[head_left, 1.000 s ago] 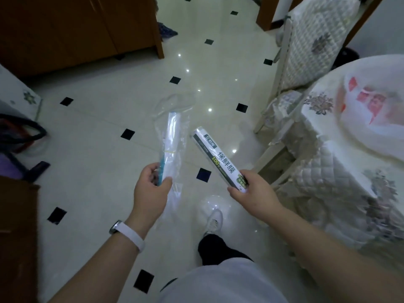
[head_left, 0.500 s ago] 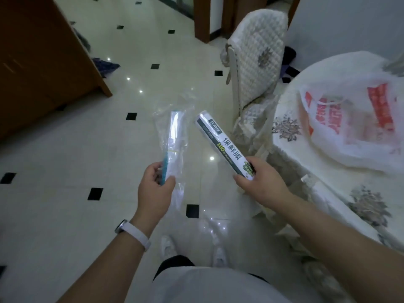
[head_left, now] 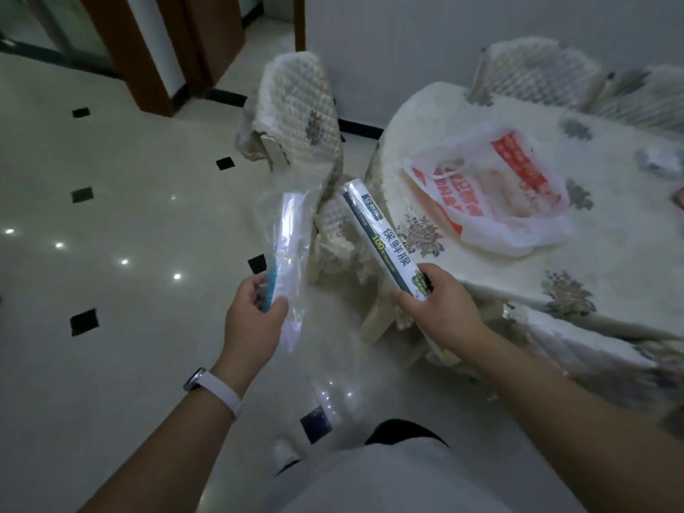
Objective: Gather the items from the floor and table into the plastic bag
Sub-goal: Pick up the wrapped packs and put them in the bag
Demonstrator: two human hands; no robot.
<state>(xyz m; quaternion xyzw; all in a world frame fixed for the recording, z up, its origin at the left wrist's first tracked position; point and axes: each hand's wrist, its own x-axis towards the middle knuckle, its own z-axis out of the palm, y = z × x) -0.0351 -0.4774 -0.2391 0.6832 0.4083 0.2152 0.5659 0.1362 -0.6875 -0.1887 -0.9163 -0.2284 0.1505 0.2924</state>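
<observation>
The left hand (head_left: 255, 320) is curled narrowly around the lower end of a long clear-wrapped packet (head_left: 288, 235). The thumb is pressed on its front and the fingers are wrapped behind a teal strip inside the wrapper. The packet points up and away, off the near-left corner of the table (head_left: 610, 261), over the floor (head_left: 111, 216). The right hand (head_left: 440, 309) grips the near end of a cling film roll (head_left: 381, 238), fingers closed round it. The roll slants up toward the table's left edge, and its far end is just short of the cloth.

The plastic bag (head_left: 518, 201), white with red print, lies slumped on the table toward its left side, mouth loosely gathered. It is well apart from both hands.

By count there are two hands, each holding one long item, and one plastic bag. One quilted chair (head_left: 303, 105) stands just beside the table's left edge, and at least one more chair back (head_left: 533, 68) shows beyond its far edge. One white wristband (head_left: 218, 388) is on the left wrist. A small crumpled object (head_left: 662, 161), too blurred to name, sits at the table's right side.
</observation>
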